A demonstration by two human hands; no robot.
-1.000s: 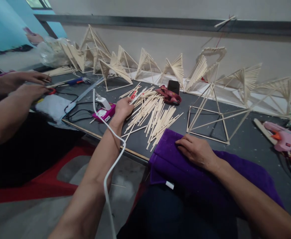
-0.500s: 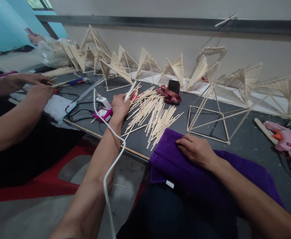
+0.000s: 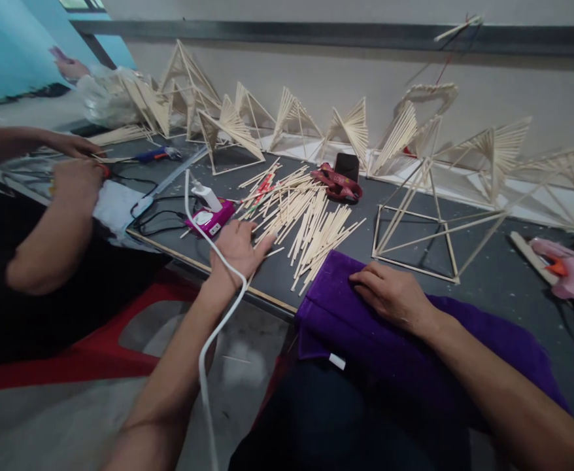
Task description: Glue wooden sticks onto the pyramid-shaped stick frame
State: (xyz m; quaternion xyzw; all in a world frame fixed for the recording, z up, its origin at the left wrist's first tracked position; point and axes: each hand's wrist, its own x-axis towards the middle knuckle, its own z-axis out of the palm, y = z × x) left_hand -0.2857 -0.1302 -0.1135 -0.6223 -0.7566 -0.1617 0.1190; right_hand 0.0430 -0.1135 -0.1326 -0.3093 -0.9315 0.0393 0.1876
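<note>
My left hand (image 3: 240, 248) is over the table's near edge, thumb and fingers apart, at the left side of a heap of thin wooden sticks (image 3: 311, 226). I see nothing held in it. A white cable (image 3: 223, 327) crosses in front of its wrist. Just beyond it is a magenta power strip (image 3: 212, 219) with a white plug-in adapter (image 3: 207, 196). My right hand (image 3: 389, 294) lies on a folded purple cloth (image 3: 336, 314) at the table edge, its fingers slightly bent and resting on the fabric.
An open stick frame (image 3: 412, 242) stands right of the heap. Several stick models (image 3: 348, 131) line the wall. A dark phone (image 3: 346, 168) and red strap (image 3: 338, 186) lie behind the heap. A pink glue gun (image 3: 566, 265) is far right. A co-worker's hands (image 3: 78, 173) work at left.
My left hand has drawn back toward me from the far side of the heap. The whitish stick-like thing it held has left its fingers. My right hand has stayed on the cloth.
</note>
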